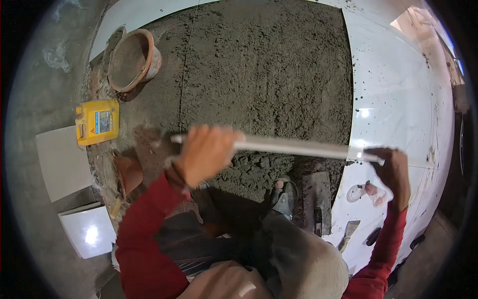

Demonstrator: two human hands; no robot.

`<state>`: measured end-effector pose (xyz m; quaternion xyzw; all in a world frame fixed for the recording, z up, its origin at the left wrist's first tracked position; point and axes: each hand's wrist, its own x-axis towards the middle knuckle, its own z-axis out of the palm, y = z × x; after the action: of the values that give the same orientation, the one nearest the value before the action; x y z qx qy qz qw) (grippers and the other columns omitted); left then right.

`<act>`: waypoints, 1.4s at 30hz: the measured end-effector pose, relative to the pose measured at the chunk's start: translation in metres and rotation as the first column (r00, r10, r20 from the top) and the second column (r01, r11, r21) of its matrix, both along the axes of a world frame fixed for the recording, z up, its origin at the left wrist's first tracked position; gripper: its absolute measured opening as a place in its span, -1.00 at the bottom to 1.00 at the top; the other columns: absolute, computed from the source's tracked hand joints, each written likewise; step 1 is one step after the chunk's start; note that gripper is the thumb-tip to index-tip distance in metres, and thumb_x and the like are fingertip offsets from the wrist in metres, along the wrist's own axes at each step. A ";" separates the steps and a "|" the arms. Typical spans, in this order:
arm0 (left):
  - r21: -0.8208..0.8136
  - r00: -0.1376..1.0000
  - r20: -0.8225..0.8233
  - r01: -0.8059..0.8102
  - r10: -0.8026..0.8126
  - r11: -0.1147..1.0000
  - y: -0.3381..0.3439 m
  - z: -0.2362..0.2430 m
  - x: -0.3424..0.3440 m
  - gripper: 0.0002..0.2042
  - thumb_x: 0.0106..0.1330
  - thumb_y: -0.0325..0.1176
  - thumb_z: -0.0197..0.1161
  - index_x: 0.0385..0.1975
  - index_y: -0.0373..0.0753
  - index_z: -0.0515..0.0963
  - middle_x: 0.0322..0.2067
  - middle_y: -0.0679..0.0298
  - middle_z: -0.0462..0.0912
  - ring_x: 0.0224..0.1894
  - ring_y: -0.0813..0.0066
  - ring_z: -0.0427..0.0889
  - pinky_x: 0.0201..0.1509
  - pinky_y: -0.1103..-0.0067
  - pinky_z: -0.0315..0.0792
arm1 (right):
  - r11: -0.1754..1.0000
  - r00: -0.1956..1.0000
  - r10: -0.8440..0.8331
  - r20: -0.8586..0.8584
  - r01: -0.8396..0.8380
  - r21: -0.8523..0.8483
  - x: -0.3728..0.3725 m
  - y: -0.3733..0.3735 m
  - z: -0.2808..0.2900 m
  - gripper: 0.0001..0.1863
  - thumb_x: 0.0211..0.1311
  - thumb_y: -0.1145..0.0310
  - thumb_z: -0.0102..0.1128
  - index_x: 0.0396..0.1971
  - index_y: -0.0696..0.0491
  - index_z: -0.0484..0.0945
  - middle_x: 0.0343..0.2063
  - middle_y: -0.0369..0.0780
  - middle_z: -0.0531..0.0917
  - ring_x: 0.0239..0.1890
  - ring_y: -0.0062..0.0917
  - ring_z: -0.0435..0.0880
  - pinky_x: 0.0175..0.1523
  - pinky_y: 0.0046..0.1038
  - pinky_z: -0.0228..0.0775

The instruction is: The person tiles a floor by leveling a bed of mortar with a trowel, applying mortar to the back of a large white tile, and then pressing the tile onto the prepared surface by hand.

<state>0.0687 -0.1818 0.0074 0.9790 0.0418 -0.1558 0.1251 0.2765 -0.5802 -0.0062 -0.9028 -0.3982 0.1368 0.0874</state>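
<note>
A long pale metal straightedge (pixel 294 147) spans the lower part of the mortar bed, held crosswise in both hands. My left hand (pixel 209 152) is wrapped round it close to its left end. Near its other end, my right hand (pixel 396 172) grips it above the white floor tiles (pixel 393 109). The rough grey wet mortar (pixel 264 74) lies ahead of me, and loose lumps gather just below the bar. Both hands are slightly blurred, and the right fingers are partly hidden.
A large mortar-smeared tub (pixel 130 62), a yellow jerrycan (pixel 102 122) and an orange-brown bucket (pixel 129 172) stand at left, with loose tiles (pixel 89 231) nearby. A flat trowel (pixel 323 202) lies beside my foot. A scraper (pixel 349 233) rests on the right-hand tiles.
</note>
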 end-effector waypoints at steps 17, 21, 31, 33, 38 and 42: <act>0.239 0.957 0.282 -0.132 0.062 0.962 0.193 -0.040 0.325 -0.68 0.07 -0.37 0.22 -0.13 -0.10 0.69 -0.25 -0.05 0.70 -0.16 -0.02 0.69 -0.07 0.25 0.54 | 0.993 0.912 -0.119 0.392 0.100 0.068 0.315 0.210 -0.048 -0.44 0.01 -0.14 0.41 -0.15 0.02 0.70 -0.38 -0.05 0.73 -0.32 -0.27 0.72 -0.18 -0.27 0.52; 0.158 0.941 0.331 -0.131 0.072 0.979 0.205 -0.047 0.325 -0.75 0.11 -0.31 0.29 -0.21 -0.17 0.68 -0.30 -0.10 0.68 -0.21 -0.08 0.67 -0.14 0.25 0.52 | 0.988 0.924 -0.136 0.358 0.152 -0.017 0.312 0.230 -0.036 -0.46 -0.05 -0.16 0.45 -0.19 -0.05 0.74 -0.37 -0.06 0.73 -0.29 -0.15 0.72 -0.18 -0.21 0.54; 0.289 0.961 0.231 0.083 -0.154 0.954 0.192 -0.045 0.255 -0.77 0.09 -0.26 0.30 -0.23 -0.02 0.67 -0.41 0.08 0.68 -0.26 0.01 0.66 -0.11 0.23 0.52 | 0.998 0.984 0.063 0.166 -0.058 -0.035 0.244 0.177 -0.035 -0.69 0.21 0.09 0.33 -0.22 0.00 0.72 -0.53 -0.15 0.71 -0.52 -0.35 0.69 -0.33 -0.24 0.52; 0.308 0.932 0.298 0.110 -0.206 0.945 0.169 -0.040 0.215 -0.84 0.17 -0.34 0.30 -0.27 0.05 0.73 -0.48 0.20 0.70 -0.39 0.27 0.71 -0.21 0.33 0.57 | 0.991 0.995 -0.025 0.094 0.037 -0.129 0.214 0.166 -0.032 -0.85 0.22 0.25 0.35 -0.24 -0.08 0.74 -0.60 -0.27 0.70 -0.64 -0.58 0.59 -0.47 -0.47 0.50; 0.179 0.976 0.181 0.085 -0.118 0.980 0.110 -0.040 0.120 -0.84 0.08 -0.40 0.34 -0.32 -0.02 0.70 -0.52 0.26 0.69 -0.45 0.30 0.69 -0.28 0.35 0.56 | 0.993 0.982 0.097 0.163 -0.107 0.055 0.128 0.112 -0.033 -0.82 0.10 0.46 0.29 -0.28 -0.04 0.75 -0.43 -0.20 0.76 -0.48 -0.38 0.73 -0.33 -0.38 0.54; 0.186 0.960 0.228 0.119 -0.161 0.975 0.081 -0.035 0.052 -0.82 0.09 -0.33 0.38 -0.29 0.05 0.69 -0.54 0.32 0.69 -0.53 0.36 0.68 -0.35 0.39 0.55 | 0.990 0.988 0.138 0.069 -0.140 0.029 0.084 0.091 -0.021 -0.82 -0.02 0.47 0.36 -0.33 -0.01 0.71 -0.43 -0.17 0.72 -0.42 -0.26 0.70 -0.27 -0.30 0.52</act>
<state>0.1208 -0.1003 -0.0278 0.9982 -0.0300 -0.0398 0.0335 0.3605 -0.4891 -0.0267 -0.8754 -0.4650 0.1056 0.0795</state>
